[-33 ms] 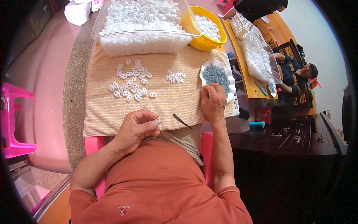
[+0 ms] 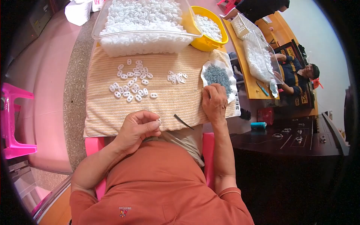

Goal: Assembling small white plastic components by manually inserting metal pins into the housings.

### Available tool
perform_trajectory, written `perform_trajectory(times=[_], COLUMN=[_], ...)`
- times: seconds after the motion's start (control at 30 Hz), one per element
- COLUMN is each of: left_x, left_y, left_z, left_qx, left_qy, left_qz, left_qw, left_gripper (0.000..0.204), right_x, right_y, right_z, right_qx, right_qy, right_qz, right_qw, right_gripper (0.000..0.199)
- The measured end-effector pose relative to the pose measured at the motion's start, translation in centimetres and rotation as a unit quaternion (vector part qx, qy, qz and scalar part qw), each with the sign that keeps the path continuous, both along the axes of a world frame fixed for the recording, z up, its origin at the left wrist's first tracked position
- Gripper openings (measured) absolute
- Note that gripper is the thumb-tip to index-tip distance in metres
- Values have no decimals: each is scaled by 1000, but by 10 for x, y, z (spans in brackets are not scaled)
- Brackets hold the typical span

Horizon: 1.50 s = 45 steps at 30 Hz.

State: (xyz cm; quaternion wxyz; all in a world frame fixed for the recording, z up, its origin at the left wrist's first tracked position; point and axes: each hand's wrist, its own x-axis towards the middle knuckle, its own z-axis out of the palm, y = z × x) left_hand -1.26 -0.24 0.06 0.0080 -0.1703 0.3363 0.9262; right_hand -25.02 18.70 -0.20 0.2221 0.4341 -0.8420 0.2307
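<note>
My left hand is closed in a pinch near the front edge of the towel-covered table. A small white plastic piece shows at its thumb and fingertips. My right hand reaches to the near side of a white wavy-edged dish, its fingers curled downward. What those fingertips hold, if anything, is hidden. Many small grey-blue pieces, possibly screws, fill the dish. White oval pieces with two holes lie scattered at left, and a little pile of smaller white parts sits mid-towel. Between my hands rests a thin black strip.
A clear bin heaped with white pieces stands at the back, beside a yellow basin holding more. A pink stool is at left. Two people work at a wooden table on the right, with a white basket.
</note>
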Motion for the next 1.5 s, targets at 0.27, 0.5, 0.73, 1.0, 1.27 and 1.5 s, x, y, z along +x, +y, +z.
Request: perform_trajectory(times=[0.27,0.5,0.73,1.0,1.27,1.5], left_x=[1,1,-1,0,1,0], left_y=[0,1,1,1,0,2], left_z=[0,-1,-1,1,-3,-3], left_qx=[-2,3,1,19,30,44], left_qy=[-7,-6,-11,-18,-1,-1], left_qz=[-1,3,15,33,39,45], left_qw=[1000,1000,1000,999,999,998], left_gripper=[16,16,14,15,18,16], right_x=[3,11,49,97,108,114], right_y=[0,1,-18,-32,-39,-42], right_z=[0,-2,21,26,15,15], right_qx=[-57,-125,-171,-113,-106,-133], right_qy=[7,-103,-245,-547,-585,-605], right_qz=[20,58,152,201,231,220], right_qw=[998,985,942,805,770,754], right_gripper=[7,11,9,5,5,5])
